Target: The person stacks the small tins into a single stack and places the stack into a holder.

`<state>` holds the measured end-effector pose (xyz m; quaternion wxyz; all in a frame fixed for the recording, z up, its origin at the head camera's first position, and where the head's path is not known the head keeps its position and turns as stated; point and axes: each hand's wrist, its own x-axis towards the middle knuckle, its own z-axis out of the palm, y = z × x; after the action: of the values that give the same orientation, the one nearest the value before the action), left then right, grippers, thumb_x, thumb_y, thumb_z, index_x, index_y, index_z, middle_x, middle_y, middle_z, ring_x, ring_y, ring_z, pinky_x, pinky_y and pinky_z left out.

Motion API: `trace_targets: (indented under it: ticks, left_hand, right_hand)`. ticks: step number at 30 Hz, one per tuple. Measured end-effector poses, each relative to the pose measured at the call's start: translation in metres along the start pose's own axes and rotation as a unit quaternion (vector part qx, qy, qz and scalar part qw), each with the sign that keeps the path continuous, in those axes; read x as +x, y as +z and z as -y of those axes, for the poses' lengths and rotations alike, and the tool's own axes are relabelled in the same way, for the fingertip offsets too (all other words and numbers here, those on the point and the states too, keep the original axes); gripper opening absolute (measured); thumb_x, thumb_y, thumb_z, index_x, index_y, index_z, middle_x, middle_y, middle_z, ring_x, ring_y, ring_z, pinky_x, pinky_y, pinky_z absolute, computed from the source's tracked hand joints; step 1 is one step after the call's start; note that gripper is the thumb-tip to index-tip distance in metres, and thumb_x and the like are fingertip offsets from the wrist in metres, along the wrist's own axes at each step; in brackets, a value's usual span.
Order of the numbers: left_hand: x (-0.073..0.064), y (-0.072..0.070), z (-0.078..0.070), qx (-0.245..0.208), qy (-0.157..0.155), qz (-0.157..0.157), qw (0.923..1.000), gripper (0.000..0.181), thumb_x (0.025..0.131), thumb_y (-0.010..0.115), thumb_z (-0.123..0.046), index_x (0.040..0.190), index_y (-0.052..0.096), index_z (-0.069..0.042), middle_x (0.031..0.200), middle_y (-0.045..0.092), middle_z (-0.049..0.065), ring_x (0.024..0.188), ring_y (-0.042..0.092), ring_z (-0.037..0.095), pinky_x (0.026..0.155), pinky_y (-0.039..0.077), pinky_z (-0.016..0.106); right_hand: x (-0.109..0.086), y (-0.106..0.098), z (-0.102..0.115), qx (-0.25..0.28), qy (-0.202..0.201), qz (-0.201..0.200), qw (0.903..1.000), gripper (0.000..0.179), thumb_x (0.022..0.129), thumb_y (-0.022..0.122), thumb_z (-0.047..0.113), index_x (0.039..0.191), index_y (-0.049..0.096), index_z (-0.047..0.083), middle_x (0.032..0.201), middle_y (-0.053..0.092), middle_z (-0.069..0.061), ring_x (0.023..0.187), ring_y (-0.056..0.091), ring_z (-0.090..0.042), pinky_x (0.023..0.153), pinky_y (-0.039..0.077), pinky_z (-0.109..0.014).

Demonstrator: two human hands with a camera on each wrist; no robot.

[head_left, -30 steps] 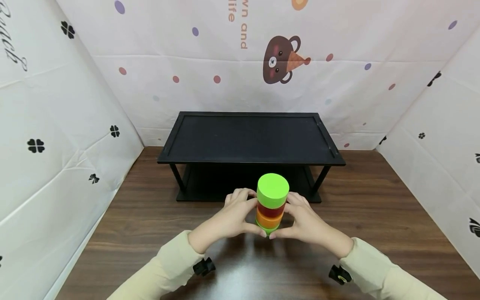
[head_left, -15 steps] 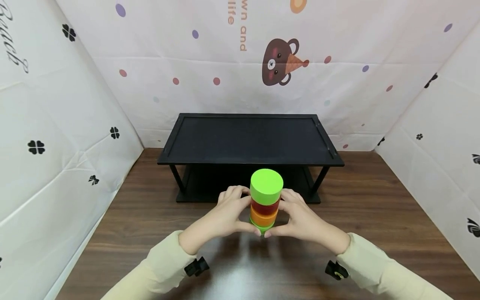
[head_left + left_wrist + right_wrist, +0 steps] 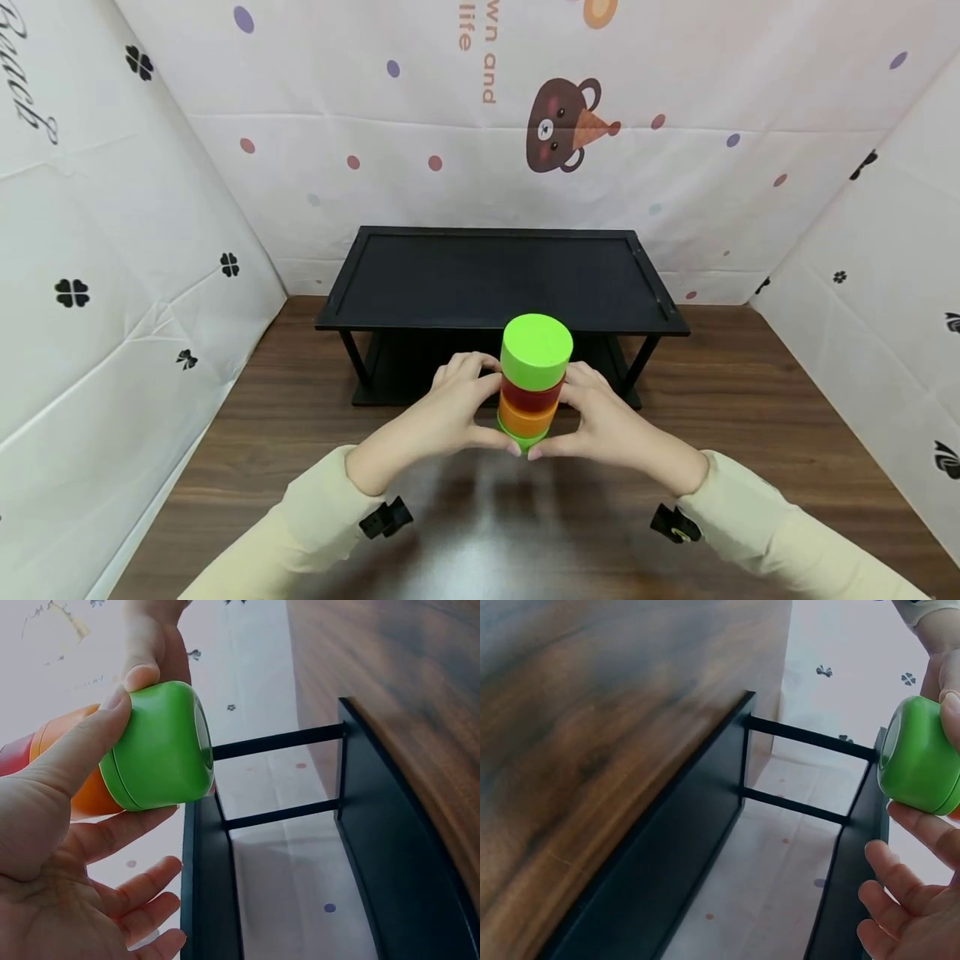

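Note:
Between both hands, the head view shows an upright cylindrical container (image 3: 536,358) with a bright green top, red and orange bands and a green base. My left hand (image 3: 457,408) grips its left side, thumb low at the front and fingers toward the back. From the right, my right hand (image 3: 600,415) grips it the same way, and the two thumb tips nearly meet at the base. In the left wrist view, the rounded green base (image 3: 161,746) hangs above the table, with the other fingers spread loosely. The right wrist view shows the same base (image 3: 919,757) at the edge.
Right behind the container stands a low black two-tier shelf (image 3: 495,279), its upper board level with a raised rim. The dark wooden table (image 3: 300,400) lies under it. White patterned cloth walls (image 3: 450,200) enclose the back and both sides.
Both hands, still holding the container, have raised it and brought it slightly left in the head view. Its green top now overlaps the front edge of the shelf's upper board.

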<state>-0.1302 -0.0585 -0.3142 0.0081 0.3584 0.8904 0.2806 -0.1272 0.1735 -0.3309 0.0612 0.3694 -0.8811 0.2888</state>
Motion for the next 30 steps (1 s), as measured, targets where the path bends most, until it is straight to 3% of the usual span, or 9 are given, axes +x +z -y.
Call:
trace_targets:
  ticks: [5, 17, 30]
  left_hand:
    - [0.01, -0.008, -0.002, 0.01, 0.004, 0.003, 0.9999, 0.062, 0.068, 0.083, -0.042, 0.119, 0.062, -0.013, 0.126, 0.047, 0.012, 0.122, 0.035, 0.03, 0.099, 0.032, 0.052]
    - [0.027, -0.021, -0.003, 0.014, -0.002, 0.017, 0.9998, 0.063, 0.069, 0.083, -0.043, 0.12, 0.062, -0.011, 0.127, 0.048, 0.011, 0.122, 0.035, 0.028, 0.102, 0.031, 0.049]
    - [0.047, -0.039, 0.005, 0.013, -0.02, 0.037, 0.999, 0.067, 0.073, 0.079, -0.045, 0.129, 0.057, -0.016, 0.132, 0.045, 0.01, 0.125, 0.032, 0.028, 0.099, 0.03, 0.048]
  right_hand:
    - [0.006, -0.009, -0.003, 0.002, -0.009, 0.001, 1.0, 0.057, 0.065, 0.086, 0.037, 0.116, 0.065, 0.021, 0.121, 0.059, 0.002, 0.105, 0.048, -0.017, 0.09, 0.038, -0.045]
    - [0.016, -0.027, -0.008, 0.01, -0.009, 0.005, 0.9999, 0.059, 0.065, 0.087, 0.035, 0.117, 0.065, 0.019, 0.12, 0.061, 0.002, 0.107, 0.048, -0.016, 0.09, 0.037, -0.042]
    - [0.039, -0.04, -0.019, 0.023, 0.003, 0.025, 0.9994, 0.058, 0.069, 0.085, 0.027, 0.121, 0.064, 0.014, 0.125, 0.06, -0.005, 0.111, 0.049, -0.023, 0.094, 0.035, -0.048]
